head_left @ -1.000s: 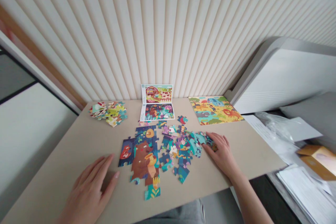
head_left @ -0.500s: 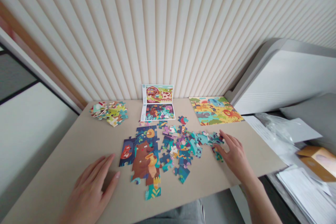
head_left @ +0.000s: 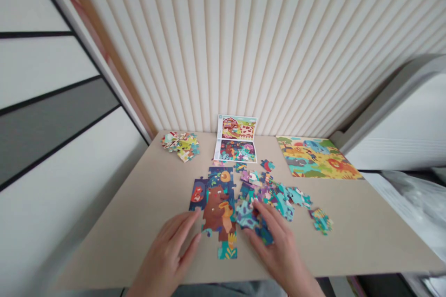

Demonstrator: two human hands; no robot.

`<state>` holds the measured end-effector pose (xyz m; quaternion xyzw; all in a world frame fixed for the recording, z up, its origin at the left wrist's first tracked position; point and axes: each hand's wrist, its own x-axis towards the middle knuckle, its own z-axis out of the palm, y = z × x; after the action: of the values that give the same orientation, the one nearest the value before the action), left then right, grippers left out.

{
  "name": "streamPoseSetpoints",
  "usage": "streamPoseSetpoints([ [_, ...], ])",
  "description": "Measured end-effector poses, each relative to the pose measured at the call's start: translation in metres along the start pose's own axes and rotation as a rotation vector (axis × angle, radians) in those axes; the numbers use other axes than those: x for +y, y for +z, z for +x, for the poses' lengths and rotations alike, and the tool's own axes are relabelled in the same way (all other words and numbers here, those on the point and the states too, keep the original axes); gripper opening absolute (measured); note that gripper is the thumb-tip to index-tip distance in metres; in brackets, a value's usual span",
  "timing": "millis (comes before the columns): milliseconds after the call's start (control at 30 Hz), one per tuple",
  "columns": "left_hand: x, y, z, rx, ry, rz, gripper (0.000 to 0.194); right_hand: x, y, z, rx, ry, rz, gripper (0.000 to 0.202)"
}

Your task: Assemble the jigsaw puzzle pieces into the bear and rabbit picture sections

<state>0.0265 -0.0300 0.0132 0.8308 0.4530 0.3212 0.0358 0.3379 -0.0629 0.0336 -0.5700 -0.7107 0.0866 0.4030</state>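
A partly joined jigsaw section (head_left: pixel 216 209) with a brown bear lies flat on the table. My left hand (head_left: pixel 170 246) rests at its lower left, fingers apart, the index fingertip by the fox piece (head_left: pixel 198 194). Just right of the bear, my right hand (head_left: pixel 275 246) pinches a teal spotted puzzle piece (head_left: pixel 245 216) between thumb and fingers. That piece is over other loose pieces, partly hiding them. A heap of loose puzzle pieces (head_left: pixel 284 202) spreads beyond my right hand.
A folded picture leaflet (head_left: pixel 238 139) stands against the ribbed wall. Another pile of puzzle pieces (head_left: pixel 181 145) lies at the back left, and a finished animal puzzle (head_left: pixel 317 158) at the back right. One green piece (head_left: pixel 321 221) lies apart on the right of the table (head_left: pixel 355 241).
My right hand has moved left from the far right of the heap, carrying the teal spotted piece toward the bear section. My left hand is closer to that section. The view has swung left.
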Motion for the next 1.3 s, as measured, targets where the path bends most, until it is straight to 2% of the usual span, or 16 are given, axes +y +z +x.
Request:
streamPoseSetpoints([
  [67,0.015,-0.002,0.002,-0.021,0.004,-0.092,0.054,-0.020,0.021,0.006,-0.092,-0.069,0.118,0.060],
  [133,0.022,-0.002,0.002,-0.025,-0.014,-0.160,0.055,-0.033,0.037,0.012,-0.155,-0.116,0.188,0.064],
  [267,0.018,-0.005,-0.002,-0.022,-0.130,-0.275,0.049,-0.040,0.055,0.016,-0.210,-0.121,0.247,0.065],
  [367,0.012,-0.007,-0.006,-0.029,-0.221,-0.329,0.040,-0.039,0.061,0.014,-0.234,-0.135,0.306,0.064],
  [467,0.008,-0.008,-0.007,-0.044,-0.253,-0.329,0.029,-0.040,0.065,0.013,-0.224,-0.155,0.341,0.062],
  [733,0.005,-0.011,-0.011,-0.095,-0.179,-0.244,0.026,-0.039,0.061,0.009,-0.248,-0.163,0.303,0.057],
  [800,0.003,-0.014,-0.016,-0.107,-0.178,-0.226,0.027,-0.039,0.060,0.008,-0.213,-0.145,0.286,0.051],
  [1000,-0.009,-0.024,-0.030,-0.129,-0.218,-0.214,0.028,-0.039,0.059,0.011,0.038,-0.016,0.259,0.021],
  [1300,-0.013,-0.026,-0.037,-0.193,-0.240,-0.185,0.026,-0.041,0.056,0.015,0.064,0.007,0.270,0.018],
])
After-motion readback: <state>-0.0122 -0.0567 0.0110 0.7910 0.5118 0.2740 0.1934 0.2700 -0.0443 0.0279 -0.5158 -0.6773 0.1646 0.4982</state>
